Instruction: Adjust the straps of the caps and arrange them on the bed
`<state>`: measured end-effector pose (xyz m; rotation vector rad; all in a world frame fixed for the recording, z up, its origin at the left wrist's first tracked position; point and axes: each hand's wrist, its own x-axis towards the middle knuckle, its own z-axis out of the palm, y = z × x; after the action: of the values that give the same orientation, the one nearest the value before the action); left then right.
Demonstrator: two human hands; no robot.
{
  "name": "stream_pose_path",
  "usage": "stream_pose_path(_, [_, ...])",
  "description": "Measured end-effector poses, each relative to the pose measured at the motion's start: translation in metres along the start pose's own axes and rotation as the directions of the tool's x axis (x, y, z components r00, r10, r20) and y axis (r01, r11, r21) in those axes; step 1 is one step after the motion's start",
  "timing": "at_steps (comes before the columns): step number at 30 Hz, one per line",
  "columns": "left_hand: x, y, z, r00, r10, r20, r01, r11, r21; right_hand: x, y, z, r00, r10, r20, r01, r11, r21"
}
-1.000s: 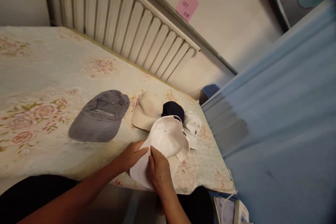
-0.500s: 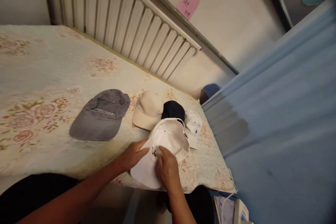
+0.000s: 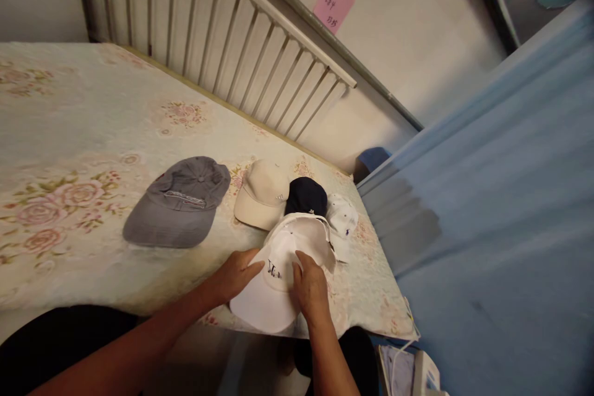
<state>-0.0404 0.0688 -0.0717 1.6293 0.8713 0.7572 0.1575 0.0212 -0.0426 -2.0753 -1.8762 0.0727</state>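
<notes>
A white baseball cap (image 3: 273, 300) with dark lettering on its front is between my hands, brim toward me. My left hand (image 3: 237, 273) grips the left side of its brim, thumb on top and fingers hidden underneath. On the right side, near the base of the crown, my right hand (image 3: 312, 288) holds the cap with its thumb by the front panel. Just beyond lie a beige cap (image 3: 263, 192), a dark navy cap (image 3: 307, 196) and another white cap (image 3: 341, 213) with a small blue emblem. A grey cap (image 3: 183, 201) rests apart to the left.
The caps lie on a bed with a floral sheet (image 3: 93, 136). A slatted rail (image 3: 232, 43) runs along its far side by the wall. Blue curtains (image 3: 492, 198) hang at the right, and a white device with a cable (image 3: 424, 374) stands low beside the bed.
My right hand has shifted right along the white cap, away from the lettering, uncovering more of it and the brim. My left hand stays on the brim's left side.
</notes>
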Motion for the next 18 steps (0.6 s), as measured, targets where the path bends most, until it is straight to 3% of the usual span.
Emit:
stream_pose_path(11, [-0.001,0.003,-0.001,1.000,0.009,-0.001,-0.009,1.000,0.011,0.030,0.013,0.003,0.993,0.057,0.107,-0.042,0.990,-0.136])
stream_pose_path(18, [0.000,-0.001,0.000,1.000,-0.005,-0.031,0.005,1.000,-0.017,0.017,-0.014,0.005,0.990,-0.053,0.134,0.059,0.998,-0.036])
